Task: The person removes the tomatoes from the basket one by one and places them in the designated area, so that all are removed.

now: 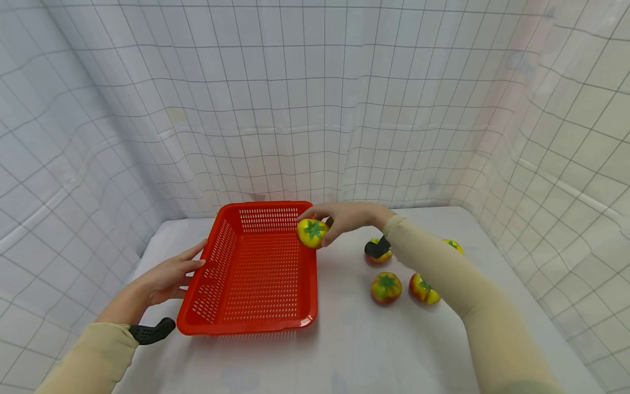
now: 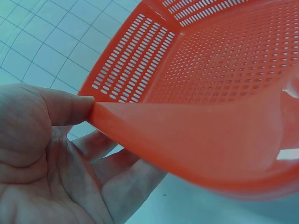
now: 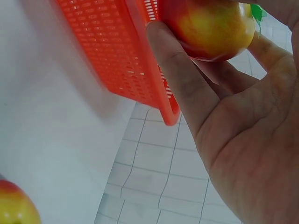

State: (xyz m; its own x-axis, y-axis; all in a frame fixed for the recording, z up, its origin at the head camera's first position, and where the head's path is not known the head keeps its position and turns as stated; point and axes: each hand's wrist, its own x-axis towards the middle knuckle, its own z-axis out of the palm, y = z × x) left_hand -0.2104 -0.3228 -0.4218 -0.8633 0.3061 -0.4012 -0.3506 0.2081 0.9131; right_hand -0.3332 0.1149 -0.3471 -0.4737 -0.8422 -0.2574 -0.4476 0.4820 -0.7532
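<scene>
My right hand holds a ribbed red-and-yellow tomato with a green star-shaped top. The tomato overlaps the right rim of a red perforated plastic basket in the head view. From the right wrist view, thumb and fingers surround the tomato beside the basket's wall. At the basket's left side, my left hand grips the rim. The left wrist view has its thumb at the rim's edge and the other fingers beneath. No fruit shows on the basket's floor.
Right of the basket, several more tomatoes lie on the white table: one at the front, one beside it, others partly hidden by the right wrist and sleeve. White grid-patterned curtains enclose the table's back and sides.
</scene>
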